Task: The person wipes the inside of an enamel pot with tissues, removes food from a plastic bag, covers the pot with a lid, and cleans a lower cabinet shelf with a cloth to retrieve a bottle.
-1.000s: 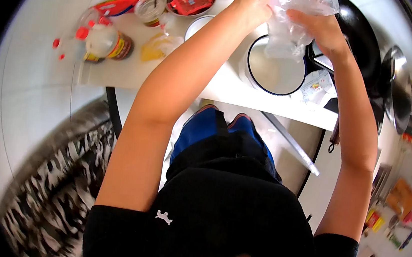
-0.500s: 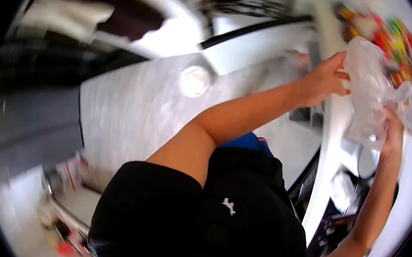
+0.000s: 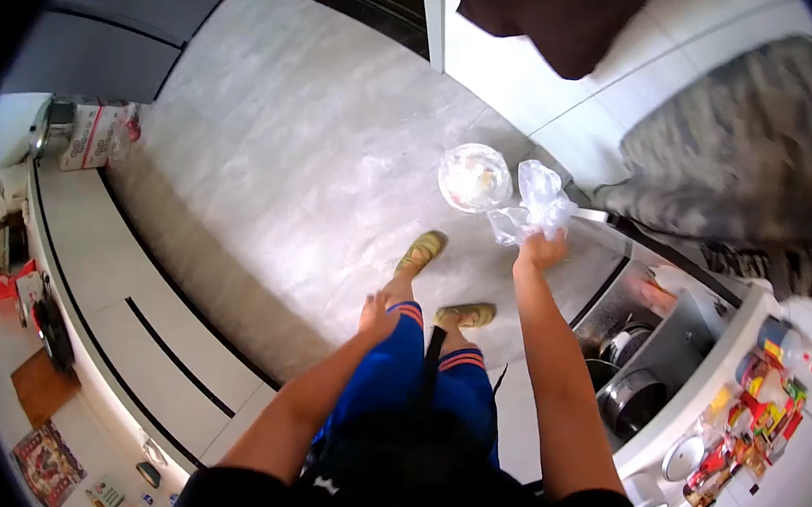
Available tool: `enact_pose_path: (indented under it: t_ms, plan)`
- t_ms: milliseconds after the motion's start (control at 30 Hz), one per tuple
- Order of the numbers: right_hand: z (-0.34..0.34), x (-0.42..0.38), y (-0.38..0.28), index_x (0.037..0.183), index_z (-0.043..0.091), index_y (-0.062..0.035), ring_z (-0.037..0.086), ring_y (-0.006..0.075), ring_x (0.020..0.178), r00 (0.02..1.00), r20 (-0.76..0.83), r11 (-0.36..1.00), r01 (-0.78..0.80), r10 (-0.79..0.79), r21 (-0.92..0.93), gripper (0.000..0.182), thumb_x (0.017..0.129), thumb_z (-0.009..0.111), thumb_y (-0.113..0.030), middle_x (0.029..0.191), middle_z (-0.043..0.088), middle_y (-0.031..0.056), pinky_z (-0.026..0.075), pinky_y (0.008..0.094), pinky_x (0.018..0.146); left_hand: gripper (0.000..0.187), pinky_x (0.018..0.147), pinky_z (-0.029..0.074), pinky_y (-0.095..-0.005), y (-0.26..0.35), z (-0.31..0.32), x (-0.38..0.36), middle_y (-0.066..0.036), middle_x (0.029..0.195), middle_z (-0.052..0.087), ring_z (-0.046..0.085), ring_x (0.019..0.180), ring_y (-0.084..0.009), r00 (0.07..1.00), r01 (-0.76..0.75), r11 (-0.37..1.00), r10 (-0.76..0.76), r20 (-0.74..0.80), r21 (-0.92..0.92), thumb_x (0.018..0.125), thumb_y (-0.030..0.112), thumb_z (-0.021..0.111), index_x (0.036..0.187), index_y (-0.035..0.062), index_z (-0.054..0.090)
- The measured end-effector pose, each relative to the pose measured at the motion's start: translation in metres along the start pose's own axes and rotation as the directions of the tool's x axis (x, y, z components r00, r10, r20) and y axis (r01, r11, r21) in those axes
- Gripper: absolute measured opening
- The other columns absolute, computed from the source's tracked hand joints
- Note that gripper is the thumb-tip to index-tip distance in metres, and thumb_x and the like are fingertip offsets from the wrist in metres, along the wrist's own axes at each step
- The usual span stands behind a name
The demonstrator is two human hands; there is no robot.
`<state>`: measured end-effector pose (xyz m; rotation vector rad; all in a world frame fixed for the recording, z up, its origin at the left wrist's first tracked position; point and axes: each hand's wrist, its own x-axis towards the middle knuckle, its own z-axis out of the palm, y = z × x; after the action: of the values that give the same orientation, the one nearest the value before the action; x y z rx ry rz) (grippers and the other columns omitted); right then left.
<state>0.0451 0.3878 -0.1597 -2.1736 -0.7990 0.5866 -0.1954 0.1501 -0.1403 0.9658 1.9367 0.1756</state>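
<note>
A crumpled clear plastic bag (image 3: pixel 542 201) is gripped at its lower end by my right hand (image 3: pixel 544 249), whose fingers are closed around it. This hand is stretched out over the floor, just right of a round white bin (image 3: pixel 474 178) with a clear liner and some waste inside. The bag's left edge comes close to the bin's rim. My left hand (image 3: pixel 377 318) hangs down beside my knee, holding nothing, its fingers loosely extended. Below it are my feet in olive-green shoes (image 3: pixel 422 250).
On my right, a pulled-out drawer (image 3: pixel 690 333) holds pots (image 3: pixel 636 401). Above it, a white counter carries several bottles and seasoning packets (image 3: pixel 757 399). To the left runs a row of white cabinets (image 3: pixel 100 241) with a cardboard box (image 3: pixel 89 136) at its far end. Patterned fabric (image 3: pixel 753 151) hangs at upper right.
I have turned from the counter toward the floor and bin. The plastic bag went from both hands over the counter to my right hand alone; my left hand has let go and dropped.
</note>
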Motion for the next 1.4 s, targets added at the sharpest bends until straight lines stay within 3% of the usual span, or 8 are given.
enact_pose_path:
  t_ms: [133, 233, 567, 700, 867, 1000, 1133, 1400]
  plan:
    - [0.134, 0.025, 0.088, 0.103, 0.057, 0.0016, 0.045, 0.0402, 0.110, 0.841, -0.012, 0.826, 0.529, -0.541, -0.197, 0.033, 0.070, 0.060, 0.001, 0.104, 0.055, 0.0228, 0.038, 0.0457, 0.095, 0.056, 0.087, 0.045, -0.0458, -0.055, 0.015, -0.003, -0.016, 0.116, 0.047, 0.048, 0.108, -0.0346, 0.959, -0.176, 0.864, 0.043, 0.280, 0.472, 0.080, 0.032, 0.060, 0.127, 0.0083, 0.041]
    - [0.216, 0.020, 0.130, 0.115, 0.056, -0.0004, 0.044, 0.0446, 0.108, 0.772, 0.329, 0.752, 0.623, -0.544, -0.218, 0.043, 0.072, 0.057, -0.001, 0.120, 0.045, 0.0316, 0.036, 0.0454, 0.097, 0.057, 0.081, 0.045, -0.0388, -0.053, 0.023, 0.012, -0.009, 0.113, 0.049, 0.050, 0.103, -0.0238, 0.961, -0.269, 0.797, 0.257, 0.101, 0.541, 0.076, 0.038, 0.059, 0.127, 0.0173, 0.045]
    - [0.422, 0.084, 0.314, 0.124, 0.052, 0.0022, 0.039, 0.0426, 0.125, 0.395, 0.889, 0.475, 0.751, 0.231, -0.458, 0.053, 0.088, 0.047, -0.036, 0.128, 0.050, 0.0255, 0.029, 0.0424, 0.106, 0.041, 0.097, 0.036, -0.0476, -0.063, 0.017, 0.040, -0.012, 0.119, 0.043, 0.042, 0.112, -0.0348, 0.997, -0.052, 0.901, 0.024, 0.070, 0.431, 0.080, 0.014, 0.056, 0.120, 0.0203, 0.053]
    - [0.414, 0.100, 0.272, 0.127, 0.052, 0.0006, 0.039, 0.0286, 0.129, 0.299, 0.777, 0.766, 0.184, 0.554, -0.617, 0.070, 0.086, 0.043, -0.055, 0.136, 0.046, 0.0194, 0.028, 0.0384, 0.107, 0.043, 0.095, 0.036, -0.0487, -0.063, 0.013, 0.056, -0.013, 0.119, 0.044, 0.043, 0.110, -0.0358, 0.998, -0.055, 0.898, 0.050, 0.023, 0.436, 0.078, 0.013, 0.056, 0.121, 0.0205, 0.052]
    - [0.401, 0.092, 0.294, 0.135, 0.043, -0.0083, 0.041, 0.0379, 0.124, 0.614, 0.670, 0.483, 0.474, 0.418, -0.736, 0.063, 0.086, 0.047, -0.048, 0.135, 0.044, 0.0223, 0.030, 0.0399, 0.106, 0.045, 0.095, 0.036, -0.0494, -0.051, 0.006, 0.058, -0.014, 0.119, 0.045, 0.044, 0.110, -0.0361, 0.997, -0.068, 0.896, 0.044, 0.065, 0.439, 0.075, 0.015, 0.058, 0.120, 0.0200, 0.052]
    - [0.372, 0.069, 0.283, 0.109, 0.049, -0.0075, 0.042, 0.0377, 0.120, 0.778, 0.610, 0.844, 0.420, -0.147, -0.332, 0.037, 0.077, 0.066, -0.014, 0.131, 0.045, 0.0213, 0.037, 0.0403, 0.097, 0.046, 0.094, 0.036, -0.0491, -0.053, 0.012, 0.058, -0.015, 0.118, 0.046, 0.045, 0.109, -0.0360, 0.991, -0.111, 0.865, 0.062, 0.116, 0.489, 0.073, 0.019, 0.061, 0.118, 0.0189, 0.052]
    - [0.348, 0.044, 0.238, 0.103, 0.049, -0.0072, 0.047, 0.0364, 0.111, 0.898, 0.389, 0.915, 0.317, -0.205, -0.248, 0.044, 0.067, 0.075, -0.005, 0.118, 0.050, 0.0195, 0.041, 0.0381, 0.092, 0.048, 0.093, 0.038, -0.0480, -0.043, 0.011, 0.060, -0.014, 0.117, 0.047, 0.046, 0.108, -0.0350, 0.989, -0.136, 0.852, 0.092, 0.112, 0.506, 0.072, 0.023, 0.066, 0.118, 0.0182, 0.052]
    - [0.263, 0.003, 0.177, 0.138, 0.035, -0.0120, 0.041, 0.0381, 0.120, 0.820, 0.532, 0.831, 0.439, -0.214, -0.342, 0.086, 0.066, 0.078, -0.030, 0.132, 0.042, 0.0206, 0.034, 0.0437, 0.101, 0.040, 0.084, 0.045, -0.0434, -0.017, -0.001, 0.062, -0.010, 0.110, 0.051, 0.050, 0.104, -0.0307, 0.990, -0.140, 0.811, 0.112, 0.084, 0.568, 0.076, 0.032, 0.067, 0.111, 0.0185, 0.053]
